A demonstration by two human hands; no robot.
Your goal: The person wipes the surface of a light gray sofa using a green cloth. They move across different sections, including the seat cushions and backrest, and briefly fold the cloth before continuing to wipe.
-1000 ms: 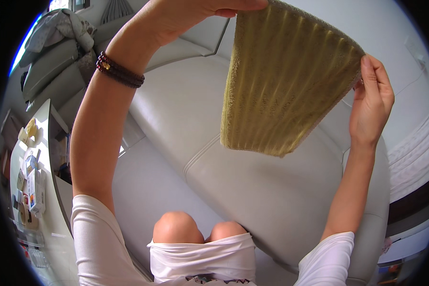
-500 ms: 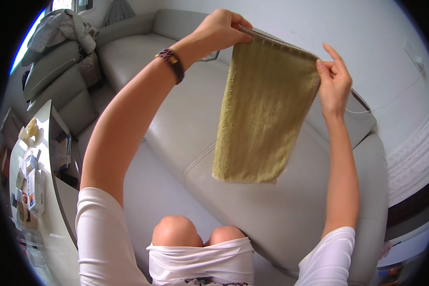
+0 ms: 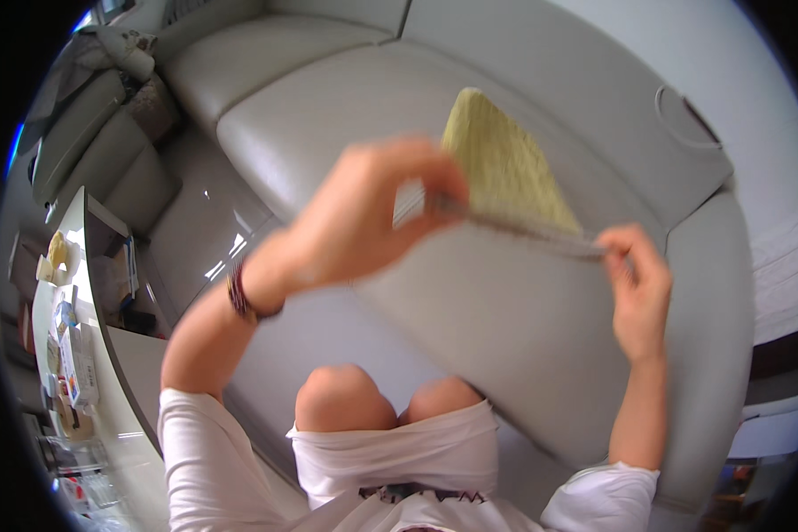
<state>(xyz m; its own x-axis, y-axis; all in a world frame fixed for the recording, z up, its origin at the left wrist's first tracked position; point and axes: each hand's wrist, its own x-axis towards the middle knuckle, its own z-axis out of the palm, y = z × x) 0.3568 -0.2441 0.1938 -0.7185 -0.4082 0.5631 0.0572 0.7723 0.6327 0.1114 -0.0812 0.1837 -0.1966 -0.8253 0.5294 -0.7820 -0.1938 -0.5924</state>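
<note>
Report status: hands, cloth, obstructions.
Left hand, right hand: both gripping yellow-green cloth. Near edge stretched between them. Sofa below; no obstruction seen.

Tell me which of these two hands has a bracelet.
The left hand: it alone wears a dark bracelet; the right hand, gripping the same yellow-green cloth, shows none.

hands (image 3: pixel 368 211) lowered toward the knees (image 3: pixel 341 399), yellow-green cloth (image 3: pixel 505 161) swung from hanging down to stretching out beyond the hands
</note>
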